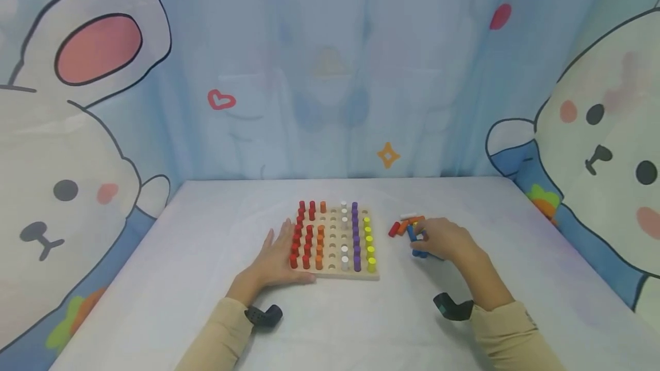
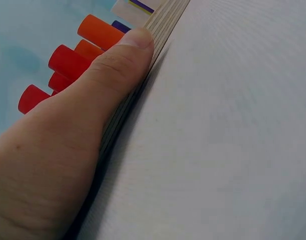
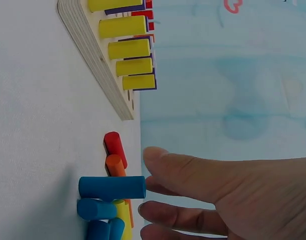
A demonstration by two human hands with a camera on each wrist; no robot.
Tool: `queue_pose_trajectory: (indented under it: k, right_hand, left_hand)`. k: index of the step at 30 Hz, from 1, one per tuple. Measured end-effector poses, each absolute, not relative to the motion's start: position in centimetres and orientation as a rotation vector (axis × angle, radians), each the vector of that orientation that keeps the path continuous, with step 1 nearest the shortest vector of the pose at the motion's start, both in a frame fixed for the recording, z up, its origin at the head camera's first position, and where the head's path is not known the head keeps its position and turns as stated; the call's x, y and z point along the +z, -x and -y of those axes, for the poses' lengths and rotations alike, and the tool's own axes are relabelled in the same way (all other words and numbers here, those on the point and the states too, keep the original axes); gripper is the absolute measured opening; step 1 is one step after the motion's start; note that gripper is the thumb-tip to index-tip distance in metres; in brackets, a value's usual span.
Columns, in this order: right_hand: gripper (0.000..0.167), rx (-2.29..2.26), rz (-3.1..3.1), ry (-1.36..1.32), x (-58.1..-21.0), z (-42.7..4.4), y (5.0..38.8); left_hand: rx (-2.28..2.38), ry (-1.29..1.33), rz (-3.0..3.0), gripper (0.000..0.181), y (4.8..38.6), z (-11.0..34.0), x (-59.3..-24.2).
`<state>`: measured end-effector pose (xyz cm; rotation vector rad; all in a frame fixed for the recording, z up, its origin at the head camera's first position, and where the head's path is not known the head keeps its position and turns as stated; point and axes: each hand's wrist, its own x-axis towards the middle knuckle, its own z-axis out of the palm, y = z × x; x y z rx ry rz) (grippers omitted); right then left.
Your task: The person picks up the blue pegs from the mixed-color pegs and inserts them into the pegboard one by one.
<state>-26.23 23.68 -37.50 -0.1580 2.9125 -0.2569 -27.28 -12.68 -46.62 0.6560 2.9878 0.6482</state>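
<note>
1. The left hand [image 1: 273, 261], fingers extended, braces a pale wooden pegboard [image 1: 356, 276] just to its right, thumb along the near edge.
2. The board, between both hands, bears upright red, orange, white, purple and yellow cylindrical pegs [image 1: 356, 241].
3. The right hand [image 1: 444, 240], fingers partly bent, is at the end of a blue cylindrical peg [image 3: 112, 187]; whether it grips is unclear.
4. Beside that hand lies a loose red cylindrical peg [image 3: 115, 149].

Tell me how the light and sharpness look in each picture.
Head view: fairly bright, even light, with a faint shadow beside the right forearm; left wrist view: a dark shadow along the edge of the pegboard; right wrist view: dimmer, with a soft shadow by the blue pegs and a hazy-looking curtain.
</note>
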Motion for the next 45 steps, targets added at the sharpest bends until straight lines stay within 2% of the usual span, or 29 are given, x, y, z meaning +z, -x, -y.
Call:
queue_pose_trajectory:
  k: [8, 45]
  right_hand:
    - [0.030, -0.260, -2.885, 0.160, -37.83, -23.50, 25.95]
    - [0.024, -0.246, -2.962, 0.153, -38.15, -22.71, 25.94]
  left_hand:
    - [0.610, -0.633, -2.984, 0.132, 27.01, 12.78, -46.40]
    - [0.599, -0.624, -2.976, 0.129, 27.14, 12.63, -46.35]
